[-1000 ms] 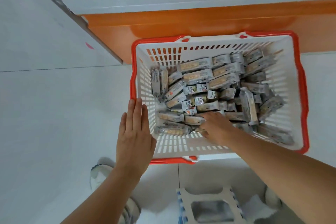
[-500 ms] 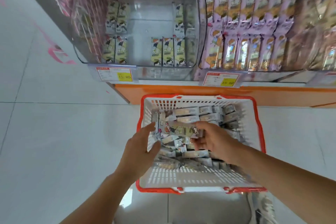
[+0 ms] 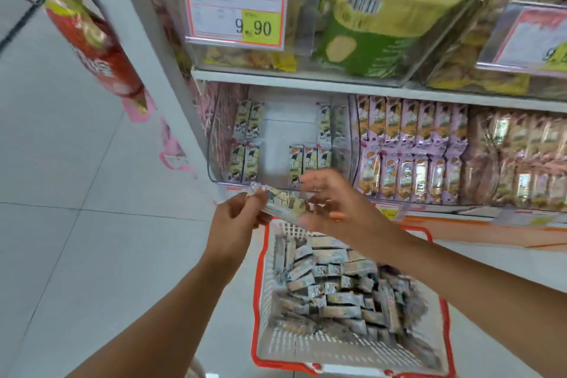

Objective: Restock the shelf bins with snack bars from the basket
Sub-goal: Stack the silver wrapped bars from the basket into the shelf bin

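Both up over the basket: left hand fingers pinch a bar end, right hand fingers curl round the other, facing the bin.

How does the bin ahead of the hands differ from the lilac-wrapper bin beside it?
The left bin is mostly bare, a few bars along its sides and front; the lilac bin is packed in full rows. The left bin's wrappers are pale yellow-green, like the bar held between left hand and right hand; the lilac bin's are purple. Both have clear walls.
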Action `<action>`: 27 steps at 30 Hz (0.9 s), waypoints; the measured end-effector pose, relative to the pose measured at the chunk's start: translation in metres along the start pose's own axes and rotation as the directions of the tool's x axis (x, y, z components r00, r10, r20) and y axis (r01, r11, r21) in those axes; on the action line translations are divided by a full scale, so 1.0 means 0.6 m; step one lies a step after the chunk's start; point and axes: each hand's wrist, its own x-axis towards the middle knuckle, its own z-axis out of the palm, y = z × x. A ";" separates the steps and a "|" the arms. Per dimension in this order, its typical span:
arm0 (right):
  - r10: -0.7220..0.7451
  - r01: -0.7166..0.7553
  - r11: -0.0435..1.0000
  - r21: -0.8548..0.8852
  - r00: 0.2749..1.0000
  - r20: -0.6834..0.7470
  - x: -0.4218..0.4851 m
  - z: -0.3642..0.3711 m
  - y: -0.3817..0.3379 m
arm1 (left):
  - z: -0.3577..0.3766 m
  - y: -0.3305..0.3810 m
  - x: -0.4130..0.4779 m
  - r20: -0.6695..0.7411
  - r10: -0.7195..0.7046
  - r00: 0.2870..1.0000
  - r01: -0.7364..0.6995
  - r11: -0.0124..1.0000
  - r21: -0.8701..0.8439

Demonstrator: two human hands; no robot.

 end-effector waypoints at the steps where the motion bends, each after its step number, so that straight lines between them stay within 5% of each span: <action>1: -0.045 0.047 0.997 -0.068 0.999 0.028 0.006 0.002 -0.009 | -0.003 0.007 0.001 -0.001 0.023 1.000 -0.023 1.000 0.010; 5: -0.236 0.232 0.933 -0.276 0.972 0.017 0.042 0.019 -0.024 | -0.008 0.008 0.013 -0.002 0.122 0.992 -0.121 0.986 0.117; 7: -0.241 0.213 0.938 -0.272 0.968 -0.073 0.071 0.022 -0.015 | -0.018 -0.008 0.022 -0.046 0.294 0.955 -0.261 0.901 0.346; 9: -0.217 0.139 0.938 -0.318 0.950 -0.225 0.110 0.021 0.002 | -0.035 -0.026 0.034 0.034 0.508 0.861 -0.386 0.607 0.695; 12: -0.193 0.014 0.891 -0.454 0.916 -0.351 0.178 0.022 0.023 | -0.052 -0.055 0.042 0.280 0.409 0.869 -0.390 0.214 0.896; 19: -0.078 -0.192 0.681 -0.707 0.941 -0.331 0.281 0.058 0.054 | -0.063 -0.109 0.054 0.327 0.386 0.863 -0.394 0.107 0.913; 27: 0.035 -0.203 0.659 -0.724 0.970 -0.240 0.292 0.083 0.050 | -0.075 -0.114 0.059 0.376 0.399 0.836 -0.428 0.047 0.902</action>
